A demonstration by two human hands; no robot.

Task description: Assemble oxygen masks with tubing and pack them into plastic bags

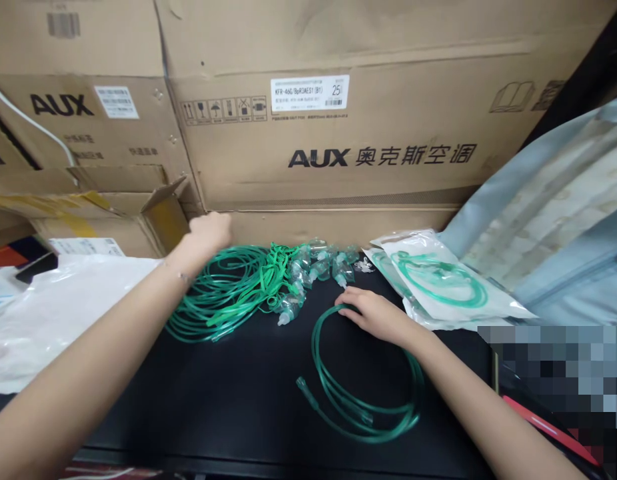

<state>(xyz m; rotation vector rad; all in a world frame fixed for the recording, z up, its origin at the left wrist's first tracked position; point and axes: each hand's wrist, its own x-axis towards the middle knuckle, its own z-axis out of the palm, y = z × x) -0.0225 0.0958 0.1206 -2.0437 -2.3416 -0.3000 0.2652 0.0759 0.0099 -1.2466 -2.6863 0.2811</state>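
My right hand (373,315) pinches the top of a coil of green oxygen tubing (333,393) lying on the black table; one clear connector end points left. My left hand (211,230) is closed and raised behind a heap of green tubing (198,307), near the cardboard boxes. Whatever its fingers hold, if anything, is hidden. Bright green elastic straps (273,273) lie on the heap's right side. Several clear nebulizer cups (291,307) with pale tips sit between the heap and my right hand. Small metal clips (364,265) lie just behind them.
Sealed packets with green tubing (443,273) are stacked at the right. A white plastic bag (63,313) covers the table's left side. Large AUX cartons (308,180) stand along the back, with a smaller open box (118,227) at left. Pale blue cloth (553,200) hangs at right.
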